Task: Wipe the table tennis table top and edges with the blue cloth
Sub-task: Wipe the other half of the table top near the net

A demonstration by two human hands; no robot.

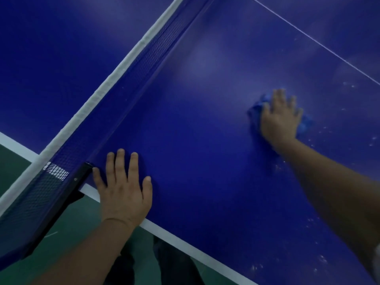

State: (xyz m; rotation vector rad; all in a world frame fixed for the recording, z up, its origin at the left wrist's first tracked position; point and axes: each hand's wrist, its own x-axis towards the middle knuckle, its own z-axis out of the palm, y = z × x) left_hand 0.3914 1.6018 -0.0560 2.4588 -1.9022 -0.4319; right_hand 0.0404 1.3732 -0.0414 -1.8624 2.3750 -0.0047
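The dark blue table tennis table (pixel 201 140) fills most of the view, with a white stripe along its near edge. My right hand (pixel 280 118) presses flat on the crumpled blue cloth (pixel 306 124), far out on the top at the right; the cloth shows around my palm and fingers. My left hand (pixel 125 188) lies flat with fingers spread on the near edge of the table, just right of the net post. It holds nothing.
The net (pixel 131 64) with its white top band runs diagonally from lower left to top middle, clamped by a black post (pixel 80 177). A thin white centre line (pixel 320 44) crosses the upper right. White specks dot the surface at the right. Green floor (pixel 67 227) lies below.
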